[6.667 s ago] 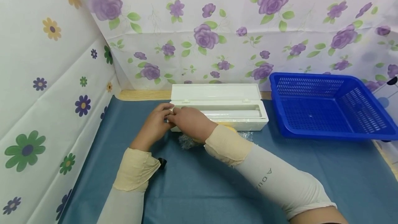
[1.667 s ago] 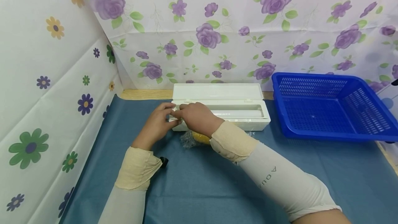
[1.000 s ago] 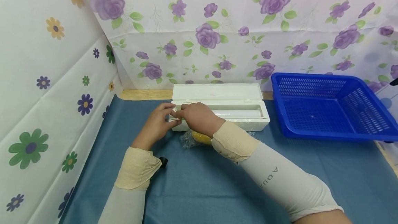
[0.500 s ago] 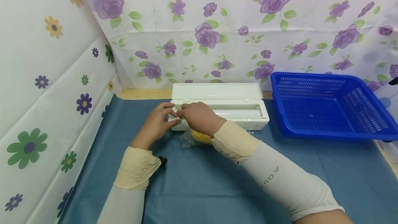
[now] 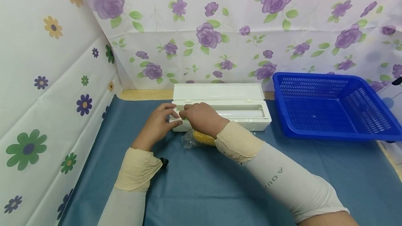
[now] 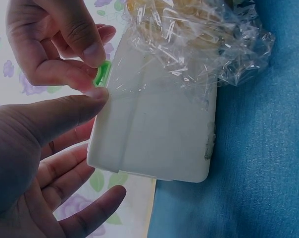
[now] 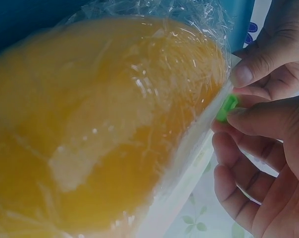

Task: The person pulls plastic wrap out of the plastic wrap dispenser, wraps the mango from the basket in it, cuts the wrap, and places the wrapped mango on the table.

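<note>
A white cling film dispenser (image 5: 251,125) stands with its lid up, a pale film roll (image 5: 245,113) inside. At its left end, my left hand (image 5: 158,125) holds the front edge, thumb in front and fingers behind. Close beside it, my right hand (image 5: 202,118) pinches a small green slider (image 7: 227,108) on that edge between thumb and index finger. Clear film stretches over the dispenser's front in the left wrist view. Under my right forearm lies a rounded yellow thing (image 5: 203,138) bundled in crumpled cling film (image 7: 209,25); its kind I cannot tell.
On the right stands a blue perforated plastic basket (image 5: 309,134). A blue-green cloth (image 5: 201,191) covers the table, with a wooden strip (image 5: 144,95) along the back. Flowered sheets (image 5: 176,51) hang behind and on the left.
My right hand has shifted slightly right along the dispenser's front edge, and more of the yellow thing shows than in the oldest frame. My left hand stays at the left end.
</note>
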The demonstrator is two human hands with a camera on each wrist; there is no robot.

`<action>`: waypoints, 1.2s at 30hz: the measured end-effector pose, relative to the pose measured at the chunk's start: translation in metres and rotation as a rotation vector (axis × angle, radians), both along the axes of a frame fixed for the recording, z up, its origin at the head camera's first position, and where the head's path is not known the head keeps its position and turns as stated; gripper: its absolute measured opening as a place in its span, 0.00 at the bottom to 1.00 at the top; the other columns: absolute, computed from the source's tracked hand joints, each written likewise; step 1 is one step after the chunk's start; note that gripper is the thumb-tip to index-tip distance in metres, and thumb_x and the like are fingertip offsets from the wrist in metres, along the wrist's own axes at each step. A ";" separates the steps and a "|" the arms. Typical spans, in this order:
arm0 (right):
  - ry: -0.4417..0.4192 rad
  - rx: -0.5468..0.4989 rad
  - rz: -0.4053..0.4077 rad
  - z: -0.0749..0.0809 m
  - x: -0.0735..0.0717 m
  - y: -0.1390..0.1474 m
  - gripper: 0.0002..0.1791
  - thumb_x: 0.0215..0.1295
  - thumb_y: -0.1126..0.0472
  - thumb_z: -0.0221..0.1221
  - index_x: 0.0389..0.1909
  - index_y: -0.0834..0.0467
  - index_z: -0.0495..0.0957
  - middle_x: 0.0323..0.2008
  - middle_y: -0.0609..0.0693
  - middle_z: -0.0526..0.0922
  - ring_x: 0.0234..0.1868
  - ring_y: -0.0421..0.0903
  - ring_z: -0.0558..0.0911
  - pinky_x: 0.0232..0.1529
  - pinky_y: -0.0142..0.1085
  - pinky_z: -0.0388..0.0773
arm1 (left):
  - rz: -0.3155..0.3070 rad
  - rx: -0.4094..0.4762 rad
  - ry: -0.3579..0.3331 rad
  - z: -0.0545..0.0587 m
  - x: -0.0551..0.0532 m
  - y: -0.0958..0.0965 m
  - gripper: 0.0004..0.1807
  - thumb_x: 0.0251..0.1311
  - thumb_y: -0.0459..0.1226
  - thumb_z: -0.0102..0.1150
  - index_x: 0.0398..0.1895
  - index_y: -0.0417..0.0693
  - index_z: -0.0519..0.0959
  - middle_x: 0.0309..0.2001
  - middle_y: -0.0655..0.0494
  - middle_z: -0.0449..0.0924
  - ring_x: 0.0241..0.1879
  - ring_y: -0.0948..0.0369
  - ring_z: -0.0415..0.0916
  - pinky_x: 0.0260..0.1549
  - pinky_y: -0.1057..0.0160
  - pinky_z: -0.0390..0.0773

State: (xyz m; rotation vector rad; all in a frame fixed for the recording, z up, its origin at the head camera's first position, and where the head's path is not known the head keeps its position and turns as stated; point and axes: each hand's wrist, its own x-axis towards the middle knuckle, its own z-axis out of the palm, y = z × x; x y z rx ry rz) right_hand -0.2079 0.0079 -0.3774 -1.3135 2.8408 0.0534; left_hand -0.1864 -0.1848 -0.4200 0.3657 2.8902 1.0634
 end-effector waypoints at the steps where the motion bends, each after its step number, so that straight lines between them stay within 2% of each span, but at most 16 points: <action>1: 0.002 0.001 0.001 0.000 0.000 0.000 0.15 0.72 0.67 0.58 0.53 0.48 0.83 0.42 0.50 0.85 0.34 0.48 0.84 0.38 0.42 0.82 | 0.001 0.000 -0.001 0.000 0.000 0.000 0.09 0.65 0.42 0.67 0.41 0.48 0.83 0.72 0.49 0.66 0.68 0.45 0.69 0.57 0.46 0.78; 19: 0.007 0.011 -0.006 0.001 0.001 0.004 0.15 0.72 0.68 0.58 0.53 0.48 0.83 0.43 0.51 0.85 0.34 0.49 0.84 0.39 0.42 0.83 | 0.011 -0.005 -0.007 0.000 -0.001 0.000 0.10 0.65 0.43 0.67 0.41 0.48 0.83 0.72 0.51 0.66 0.63 0.45 0.73 0.56 0.45 0.78; 28: 0.009 0.012 -0.003 -0.001 0.000 0.005 0.17 0.72 0.69 0.58 0.54 0.48 0.83 0.48 0.50 0.85 0.38 0.48 0.86 0.42 0.41 0.84 | 0.007 -0.006 -0.006 0.001 0.000 0.001 0.10 0.65 0.43 0.66 0.41 0.48 0.83 0.72 0.50 0.66 0.64 0.44 0.72 0.56 0.45 0.78; 36: -0.001 0.001 0.004 -0.002 0.000 0.007 0.17 0.71 0.69 0.58 0.54 0.49 0.83 0.48 0.50 0.85 0.39 0.48 0.86 0.42 0.41 0.84 | 0.007 -0.009 -0.013 0.002 0.000 0.001 0.09 0.66 0.43 0.66 0.41 0.48 0.82 0.73 0.50 0.66 0.63 0.44 0.73 0.55 0.45 0.78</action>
